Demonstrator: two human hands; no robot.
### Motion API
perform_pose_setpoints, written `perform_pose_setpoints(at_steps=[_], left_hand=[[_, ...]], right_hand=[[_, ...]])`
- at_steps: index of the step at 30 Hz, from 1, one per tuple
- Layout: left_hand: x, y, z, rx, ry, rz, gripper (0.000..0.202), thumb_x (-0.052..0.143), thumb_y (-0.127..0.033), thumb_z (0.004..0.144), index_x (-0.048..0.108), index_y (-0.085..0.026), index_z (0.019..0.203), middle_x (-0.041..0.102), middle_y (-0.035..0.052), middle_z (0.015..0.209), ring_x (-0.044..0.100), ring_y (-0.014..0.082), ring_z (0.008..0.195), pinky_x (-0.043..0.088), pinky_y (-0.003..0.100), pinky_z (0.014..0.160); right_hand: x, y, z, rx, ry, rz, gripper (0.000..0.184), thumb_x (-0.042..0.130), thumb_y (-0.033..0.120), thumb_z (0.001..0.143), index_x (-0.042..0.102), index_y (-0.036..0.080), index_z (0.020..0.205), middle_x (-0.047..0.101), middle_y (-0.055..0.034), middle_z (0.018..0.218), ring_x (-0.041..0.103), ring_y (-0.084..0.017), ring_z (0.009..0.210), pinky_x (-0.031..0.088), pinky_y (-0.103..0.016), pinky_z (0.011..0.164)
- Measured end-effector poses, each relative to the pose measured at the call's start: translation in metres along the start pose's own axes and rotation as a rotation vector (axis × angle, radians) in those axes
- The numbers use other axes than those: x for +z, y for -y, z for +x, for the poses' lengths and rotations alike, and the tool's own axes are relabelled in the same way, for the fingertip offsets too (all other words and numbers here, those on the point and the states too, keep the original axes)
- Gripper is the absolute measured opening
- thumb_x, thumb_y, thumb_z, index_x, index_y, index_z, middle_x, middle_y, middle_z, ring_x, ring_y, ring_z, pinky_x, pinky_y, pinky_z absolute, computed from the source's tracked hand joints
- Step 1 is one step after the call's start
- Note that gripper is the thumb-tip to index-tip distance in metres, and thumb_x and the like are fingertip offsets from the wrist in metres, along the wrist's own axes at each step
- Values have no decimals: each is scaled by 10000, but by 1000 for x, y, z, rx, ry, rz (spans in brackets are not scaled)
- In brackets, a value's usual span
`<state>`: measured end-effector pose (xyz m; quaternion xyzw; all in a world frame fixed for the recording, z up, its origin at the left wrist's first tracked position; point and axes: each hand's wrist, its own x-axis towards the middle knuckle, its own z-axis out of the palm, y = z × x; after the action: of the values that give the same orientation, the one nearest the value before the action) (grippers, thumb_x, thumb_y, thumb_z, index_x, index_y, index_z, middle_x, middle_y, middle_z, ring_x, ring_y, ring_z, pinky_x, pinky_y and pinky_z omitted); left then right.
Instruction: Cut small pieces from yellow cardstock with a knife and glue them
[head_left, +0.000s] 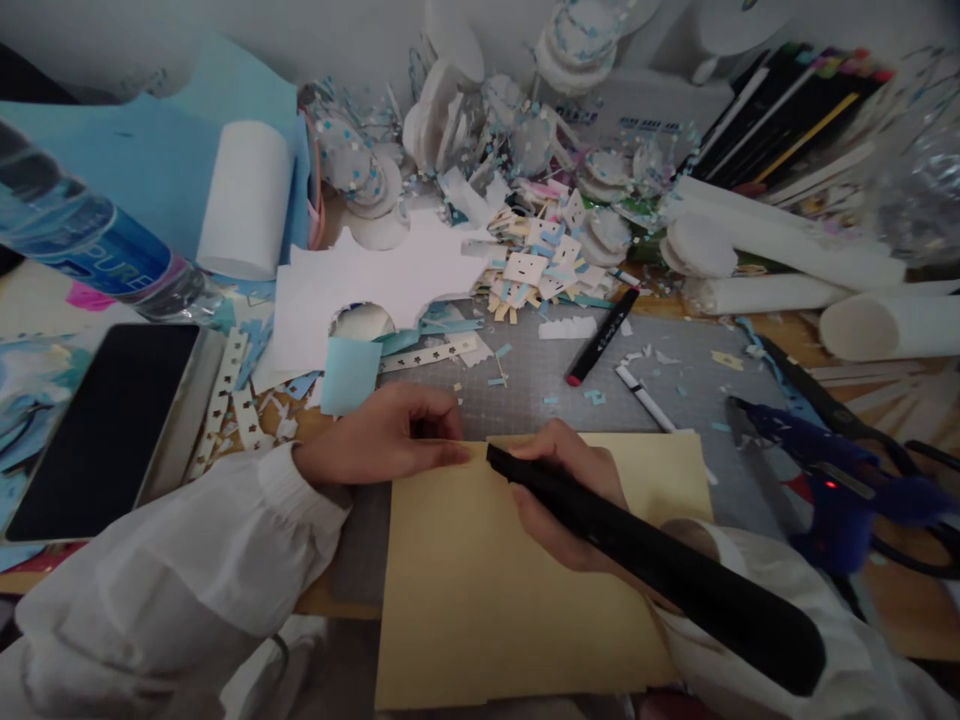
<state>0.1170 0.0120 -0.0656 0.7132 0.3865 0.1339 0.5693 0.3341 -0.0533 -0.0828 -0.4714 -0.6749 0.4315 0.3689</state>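
A sheet of yellow paper (480,580) lies in front of me and reaches past the table's near edge. My left hand (394,435) pinches its upper left edge between thumb and curled fingers. In my right hand (566,490) is a long black tool (660,555) with a narrow squared tip and a wide rounded end; its exact kind is unclear. That tip is at the paper's top edge, just right of my left fingertips. A grey cutting mat (517,400) lies partly under the sheet.
At right are a blue glue gun (840,480) with a red light and black scissors (825,400). A black marker (602,337) and a white pen (643,397) lie beyond the paper. Left stand a phone (105,430) and water bottle (112,240). Paper cutouts (540,255) pile up behind.
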Motion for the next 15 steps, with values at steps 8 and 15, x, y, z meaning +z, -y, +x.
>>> perform_pose_setpoints(at_steps=[8,15], left_hand=[[0,2,0,11,-1,25,250,642,-360,806,591,-143,694,575,-29,619,487,86,584,365,176,516],[0,1,0,-2,-5,8,250,649,-355,797,578,-148,677,556,-39,593,468,81,557,350,171,494]], right_hand=[[0,2,1,-92,-23,-68,129,584,212,742,503,257,831,451,91,524,394,-76,390,275,-220,385],[0,-5,1,-141,30,10,194,577,160,736,477,253,873,441,96,552,388,-63,403,258,-205,387]])
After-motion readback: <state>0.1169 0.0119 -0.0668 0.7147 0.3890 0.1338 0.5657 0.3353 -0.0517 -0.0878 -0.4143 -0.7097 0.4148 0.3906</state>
